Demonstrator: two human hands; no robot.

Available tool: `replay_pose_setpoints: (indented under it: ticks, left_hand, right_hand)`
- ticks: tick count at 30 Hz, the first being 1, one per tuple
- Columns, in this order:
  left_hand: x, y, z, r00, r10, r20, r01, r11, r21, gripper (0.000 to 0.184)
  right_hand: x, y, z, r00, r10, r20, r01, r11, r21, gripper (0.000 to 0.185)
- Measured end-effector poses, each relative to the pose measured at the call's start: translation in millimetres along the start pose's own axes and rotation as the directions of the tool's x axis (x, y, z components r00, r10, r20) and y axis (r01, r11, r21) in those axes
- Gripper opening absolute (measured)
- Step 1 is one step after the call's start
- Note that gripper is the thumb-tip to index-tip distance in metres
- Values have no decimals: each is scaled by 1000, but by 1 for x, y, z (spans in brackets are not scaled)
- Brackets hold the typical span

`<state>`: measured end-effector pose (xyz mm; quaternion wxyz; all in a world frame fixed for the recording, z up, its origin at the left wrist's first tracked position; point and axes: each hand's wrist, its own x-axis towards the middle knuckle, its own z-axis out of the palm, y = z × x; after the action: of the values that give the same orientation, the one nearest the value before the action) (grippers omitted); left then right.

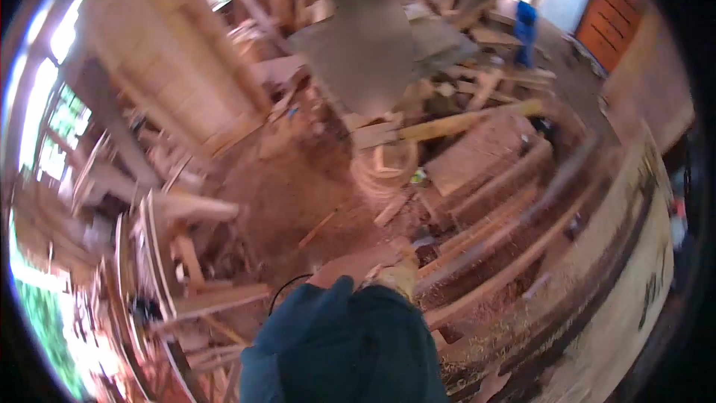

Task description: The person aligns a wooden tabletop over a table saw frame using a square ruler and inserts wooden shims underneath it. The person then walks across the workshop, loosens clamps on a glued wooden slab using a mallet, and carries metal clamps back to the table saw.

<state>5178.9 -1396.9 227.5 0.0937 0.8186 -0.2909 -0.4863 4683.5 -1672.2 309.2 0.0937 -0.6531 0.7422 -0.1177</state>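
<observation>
A bare forearm reaches out from the dark teal clothing (343, 343) at the bottom middle, apparently my left arm. It crosses to the right, and my left hand (403, 252) is near its end, smeared by motion with no clear fingers. Just below the hand is a pale yellowish piece (394, 277), perhaps wood; whether the hand touches it I cannot tell. A thin black cord (286, 289) curves beside the forearm. Long timber boards (492, 235) lie right of the hand. My right hand does not show.
Reddish sawdust covers the floor (276, 179). A large wooden panel (171, 52) leans at upper left. Ahead stands a grey flat-topped piece (358, 52). Scrap wood (201, 283) crowds the left, and a pale board (634, 313) edges the right. Something blue (526, 30) hangs at the back.
</observation>
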Motion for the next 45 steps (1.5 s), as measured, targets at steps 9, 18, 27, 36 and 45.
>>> replay_pose_setpoints:
  ticks: [9,18,27,36,45]
  left_hand:
    - [-125,-10,17,976,-214,-47,181,908,-379,67]
    - [-164,-119,61,976,-158,-151,61,860,-506,58]
    - [-168,-318,103,963,-211,-168,100,857,-506,48]
    - [-294,-474,60,509,-735,-449,-235,383,-893,30]
    - [-413,-485,184,16,-925,380,-596,-313,-739,44]
  right_hand:
    - [-23,-121,42,831,-548,-96,553,833,31,46]
    - [-149,-260,69,446,-882,149,832,471,293,39]
    - [-318,-396,111,122,-919,374,906,257,336,32]
    - [-488,-529,157,-222,-754,618,958,-50,283,26]
    - [-699,-755,331,-736,-481,477,645,-280,711,23]
